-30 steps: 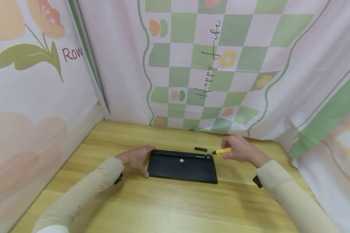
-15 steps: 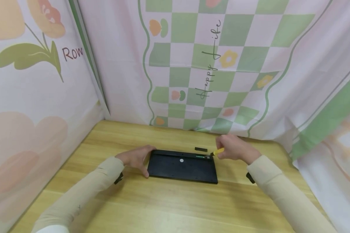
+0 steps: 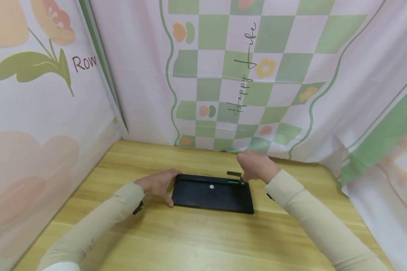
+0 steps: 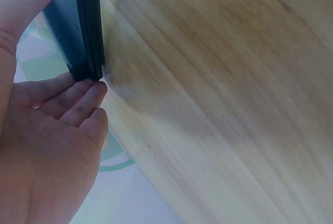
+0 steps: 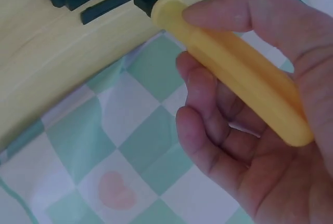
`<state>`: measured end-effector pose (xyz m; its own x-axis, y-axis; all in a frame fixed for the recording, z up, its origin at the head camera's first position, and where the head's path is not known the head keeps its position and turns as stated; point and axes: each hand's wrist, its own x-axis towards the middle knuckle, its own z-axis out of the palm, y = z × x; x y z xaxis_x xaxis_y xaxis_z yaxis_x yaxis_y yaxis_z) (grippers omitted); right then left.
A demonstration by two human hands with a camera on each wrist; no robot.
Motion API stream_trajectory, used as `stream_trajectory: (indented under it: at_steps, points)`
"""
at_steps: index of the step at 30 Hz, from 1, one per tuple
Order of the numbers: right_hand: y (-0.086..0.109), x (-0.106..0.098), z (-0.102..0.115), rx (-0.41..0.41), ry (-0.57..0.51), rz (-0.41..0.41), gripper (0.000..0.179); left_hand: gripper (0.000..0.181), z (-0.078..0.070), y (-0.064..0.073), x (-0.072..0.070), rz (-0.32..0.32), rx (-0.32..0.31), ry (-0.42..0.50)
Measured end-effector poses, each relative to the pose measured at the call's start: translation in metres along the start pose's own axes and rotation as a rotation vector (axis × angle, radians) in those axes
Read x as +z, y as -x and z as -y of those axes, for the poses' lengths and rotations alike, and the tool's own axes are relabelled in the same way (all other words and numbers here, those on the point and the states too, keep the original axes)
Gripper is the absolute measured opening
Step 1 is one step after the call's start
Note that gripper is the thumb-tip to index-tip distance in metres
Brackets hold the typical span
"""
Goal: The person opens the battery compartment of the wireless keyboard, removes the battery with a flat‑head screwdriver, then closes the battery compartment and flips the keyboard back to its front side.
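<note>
A black keyboard (image 3: 210,197) lies on the table with its underside up, a round white sticker (image 3: 211,186) on it. Inside an open slot near its far right corner shows a green battery (image 3: 233,182). My left hand (image 3: 157,185) holds the keyboard's left end, thumb at the near corner and fingers at the far one; the left wrist view shows fingertips against the keyboard's corner (image 4: 91,42). In my right hand (image 3: 256,165) is a screwdriver with a yellow handle (image 5: 239,73), gripped by thumb and fingers. Its shaft reaches toward the slot end; the tip is hidden.
A small black cover strip (image 3: 234,173) lies on the wooden table (image 3: 190,241) just behind the keyboard. Fabric with green and white checks (image 3: 237,94) hangs along the table's back edge, and a flowered curtain (image 3: 37,150) stands at the left.
My right hand has moved left and tipped the screwdriver more upright over the slot's right end. The left hand and the keyboard have stayed in place.
</note>
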<state>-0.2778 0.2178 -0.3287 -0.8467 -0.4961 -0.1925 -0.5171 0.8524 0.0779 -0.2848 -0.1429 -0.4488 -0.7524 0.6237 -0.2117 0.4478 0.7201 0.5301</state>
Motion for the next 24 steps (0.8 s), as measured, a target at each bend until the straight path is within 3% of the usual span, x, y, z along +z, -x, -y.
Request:
stream_trajectory:
  at_steps: [5, 9, 12, 16, 22, 24]
  points:
    - [0.001, -0.004, -0.004, -0.016, 0.014, 0.017, 0.037, 0.127, -0.003, 0.000, -0.002, 0.001, -0.003, -0.001]
    - [0.003, -0.003, -0.022, -0.056, -0.082, 0.048, 0.060, 0.127, -0.005, 0.000, -0.003, 0.004, -0.013, 0.000]
    - [0.003, 0.001, -0.039, -0.094, -0.171, 0.053, 0.066, 0.127, -0.006, 0.000, -0.003, 0.004, -0.017, 0.005]
    - [0.005, 0.009, -0.061, -0.126, -0.267, 0.029, 0.053, 0.127, -0.007, 0.000, -0.003, -0.001, -0.015, -0.001]
    - [0.012, 0.027, -0.086, -0.109, -0.399, 0.003, 0.008, 0.127, -0.008, 0.002, -0.002, 0.004, -0.032, -0.006]
    - [0.014, 0.032, -0.091, -0.095, -0.429, 0.000, 0.007, 0.127, -0.009, 0.003, -0.002, 0.007, -0.038, -0.001]
